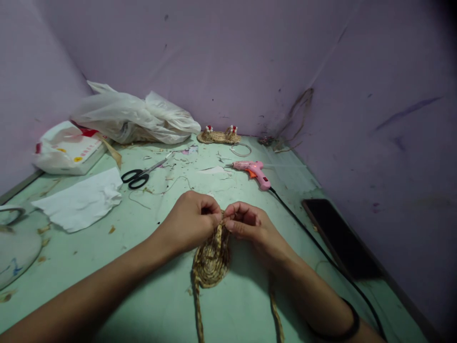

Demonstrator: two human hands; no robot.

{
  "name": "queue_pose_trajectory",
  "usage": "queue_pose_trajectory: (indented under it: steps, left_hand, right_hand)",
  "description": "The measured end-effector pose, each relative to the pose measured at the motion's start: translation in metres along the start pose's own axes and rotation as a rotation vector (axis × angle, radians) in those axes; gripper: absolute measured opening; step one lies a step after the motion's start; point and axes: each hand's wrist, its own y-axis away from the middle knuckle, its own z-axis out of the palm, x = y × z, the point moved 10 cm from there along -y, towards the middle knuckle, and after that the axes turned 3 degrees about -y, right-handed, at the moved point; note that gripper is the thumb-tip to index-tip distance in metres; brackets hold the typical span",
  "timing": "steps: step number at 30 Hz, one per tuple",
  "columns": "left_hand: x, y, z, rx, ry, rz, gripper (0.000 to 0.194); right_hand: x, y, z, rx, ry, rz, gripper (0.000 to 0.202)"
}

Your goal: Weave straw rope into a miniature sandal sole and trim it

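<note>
While fingers [240,208] pinch woven straw [211,267], glue gun [253,170] lying beyond

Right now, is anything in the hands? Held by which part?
Yes: the left hand pinches the woven straw piece at its far end. The right hand is at that end too; whether it grips can't be told.

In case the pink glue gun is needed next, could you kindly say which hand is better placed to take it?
Probably the right hand: the pink glue gun lies just beyond it, handle angled rightward. The left hand is farther off; both are at the woven straw sole.
</note>
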Motion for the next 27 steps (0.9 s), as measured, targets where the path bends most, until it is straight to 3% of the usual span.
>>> queue_pose_trajectory:
  steps: [4, 9, 14, 27]
  left_hand:
    - [-0.002, -0.001, -0.003, 0.019, 0.039, -0.026, 0.009]
    - [-0.002, 0.0, -0.008, 0.059, 0.007, -0.04, 0.011]
    - [-0.001, 0.0, -0.005, 0.043, -0.003, -0.023, 0.011]
    - [0.002, 0.002, -0.002, 0.026, -0.011, -0.009, 0.012]
  right_hand:
    - [-0.016, 0.004, -0.013, 0.164, 0.156, -0.125, 0.02]
    - [-0.045, 0.018, -0.017, 0.329, 0.467, -0.352, 0.006]
    - [-0.055, 0.026, -0.003, 0.304, 0.663, -0.534, 0.004]
    - [-0.051, 0.027, 0.003, 0.258, 0.771, -0.566, 0.012]
